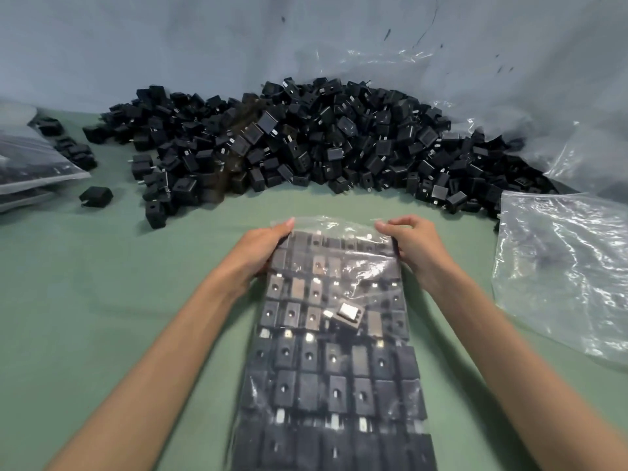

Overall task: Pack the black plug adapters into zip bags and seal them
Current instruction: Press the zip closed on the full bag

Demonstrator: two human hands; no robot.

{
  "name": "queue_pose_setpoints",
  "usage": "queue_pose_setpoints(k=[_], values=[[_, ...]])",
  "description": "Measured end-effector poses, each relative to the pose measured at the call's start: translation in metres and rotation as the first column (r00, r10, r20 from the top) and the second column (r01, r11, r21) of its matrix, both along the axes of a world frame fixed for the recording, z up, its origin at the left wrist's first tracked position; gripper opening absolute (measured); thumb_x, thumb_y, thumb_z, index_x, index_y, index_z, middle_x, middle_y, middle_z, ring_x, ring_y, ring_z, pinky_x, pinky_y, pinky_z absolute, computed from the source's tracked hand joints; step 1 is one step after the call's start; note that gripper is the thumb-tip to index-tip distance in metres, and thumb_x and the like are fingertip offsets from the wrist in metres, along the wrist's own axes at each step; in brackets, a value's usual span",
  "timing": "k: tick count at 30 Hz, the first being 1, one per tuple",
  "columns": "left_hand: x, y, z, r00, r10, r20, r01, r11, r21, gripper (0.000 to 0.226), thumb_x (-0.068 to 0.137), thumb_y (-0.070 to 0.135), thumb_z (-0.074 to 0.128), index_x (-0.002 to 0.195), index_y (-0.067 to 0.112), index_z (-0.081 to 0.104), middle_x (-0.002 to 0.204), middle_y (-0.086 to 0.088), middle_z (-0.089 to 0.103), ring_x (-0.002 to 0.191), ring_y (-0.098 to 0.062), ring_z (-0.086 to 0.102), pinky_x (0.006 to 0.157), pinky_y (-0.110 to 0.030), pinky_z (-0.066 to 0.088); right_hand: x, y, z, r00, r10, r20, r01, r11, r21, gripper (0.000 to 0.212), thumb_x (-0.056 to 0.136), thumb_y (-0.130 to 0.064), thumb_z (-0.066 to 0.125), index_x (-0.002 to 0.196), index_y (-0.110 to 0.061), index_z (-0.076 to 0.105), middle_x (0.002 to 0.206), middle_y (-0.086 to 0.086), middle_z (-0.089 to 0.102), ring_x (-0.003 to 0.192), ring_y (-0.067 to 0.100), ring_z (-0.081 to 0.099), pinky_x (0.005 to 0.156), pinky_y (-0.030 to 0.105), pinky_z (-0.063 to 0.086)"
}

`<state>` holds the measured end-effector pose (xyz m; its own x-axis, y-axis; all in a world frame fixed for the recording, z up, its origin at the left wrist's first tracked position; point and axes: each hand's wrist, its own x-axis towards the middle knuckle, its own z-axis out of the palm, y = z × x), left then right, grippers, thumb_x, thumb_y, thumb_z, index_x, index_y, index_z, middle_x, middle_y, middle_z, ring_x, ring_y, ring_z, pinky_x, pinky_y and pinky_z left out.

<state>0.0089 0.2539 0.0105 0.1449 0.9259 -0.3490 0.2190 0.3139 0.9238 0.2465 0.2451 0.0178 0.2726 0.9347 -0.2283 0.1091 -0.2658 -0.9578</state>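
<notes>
Our left hand and right hand each pinch a far corner of the filled zip bag.

Table: green surface filling the foreground.
Backdrop: grey-blue sheet rising behind the table.
Marks: dark scuffs on the sheet, upper right.
White object: far left edge, too blurred to identify.
</notes>
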Motion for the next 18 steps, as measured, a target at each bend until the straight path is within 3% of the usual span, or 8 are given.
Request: queue_pose_setpoints(k=[4, 7, 9, 11, 13, 18], values=[[0.007, -0.003, -0.001, 0.960, 0.181, 0.214, -0.172, 0.983, -0.060, 0.023, 0.090, 0.035, 0.058, 0.075, 0.018, 0.061, 0.053, 0.004, 0.061, 0.050, -0.015, 0.062, 0.053, -0.026, 0.049, 0.007, -0.003, 0.003, 0.979, 0.079, -0.186, -0.099, 0.990, -0.098, 0.032, 0.083, -0.029, 0.068, 0.099, -0.002, 0.061, 0.084, 0.006, 0.072, 0.075, 0.016, 0.068, 0.067, 0.023, 0.051], [0.012, -0.003, 0.002, 0.953, 0.227, 0.202, -0.232, 0.973, -0.002, 0.019, 0.091, 0.028, 0.054, 0.076, 0.017, 0.056, 0.049, 0.006, 0.057, 0.046, -0.011, 0.058, 0.046, -0.024, 0.047, 0.016, -0.008, 0.006, 0.971, 0.190, -0.145, -0.210, 0.968, -0.138, 0.026, 0.086, -0.031, 0.064, 0.092, -0.005, 0.064, 0.077, 0.000, 0.073, 0.062, 0.007, 0.063, 0.055, 0.015, 0.047], [0.015, -0.005, 0.003, 0.953, 0.241, 0.182, -0.251, 0.967, 0.036, 0.022, 0.092, 0.030, 0.054, 0.073, 0.018, 0.058, 0.052, 0.006, 0.059, 0.048, -0.010, 0.060, 0.053, -0.027, 0.051, 0.018, -0.009, 0.007, 0.979, 0.180, -0.095, -0.192, 0.971, -0.140, 0.024, 0.087, -0.029, 0.065, 0.091, -0.005, 0.065, 0.078, 0.003, 0.069, 0.059, 0.008, 0.056, 0.051, 0.014, 0.043], [0.014, -0.006, 0.008, 0.938, 0.267, 0.222, -0.282, 0.959, 0.039, 0.024, 0.094, 0.033, 0.055, 0.078, 0.017, 0.064, 0.058, 0.003, 0.064, 0.053, -0.013, 0.064, 0.061, -0.033, 0.053, 0.016, -0.011, 0.013, 0.988, 0.146, -0.049, -0.150, 0.986, -0.077, 0.021, 0.085, -0.025, 0.068, 0.090, -0.004, 0.066, 0.076, 0.002, 0.068, 0.059, 0.007, 0.055, 0.053, 0.016, 0.041], [0.012, -0.006, 0.019, 0.912, 0.284, 0.297, -0.300, 0.954, 0.010, 0.022, 0.094, 0.032, 0.056, 0.087, 0.013, 0.066, 0.063, 0.000, 0.065, 0.055, -0.014, 0.065, 0.060, -0.033, 0.053, 0.014, -0.015, 0.024, 0.994, 0.109, -0.009, -0.109, 0.994, 0.012, 0.012, 0.083, -0.020, 0.069, 0.082, -0.008, 0.067, 0.065, -0.006, 0.068, 0.054, 0.002, 0.056, 0.056, 0.019, 0.038], [0.013, -0.017, 0.065, 0.878, 0.292, 0.378, -0.341, 0.938, 0.067, 0.021, 0.089, 0.036, 0.062, 0.075, 0.020, 0.058, 0.056, 0.006, 0.063, 0.054, -0.011, 0.064, 0.053, -0.029, 0.054, 0.004, -0.034, 0.068, 0.995, 0.045, 0.093, -0.069, 0.959, 0.274, 0.019, 0.086, -0.015, 0.066, 0.067, -0.013, 0.066, 0.055, -0.011, 0.063, 0.049, -0.005, 0.053, 0.065, 0.021, 0.039]])
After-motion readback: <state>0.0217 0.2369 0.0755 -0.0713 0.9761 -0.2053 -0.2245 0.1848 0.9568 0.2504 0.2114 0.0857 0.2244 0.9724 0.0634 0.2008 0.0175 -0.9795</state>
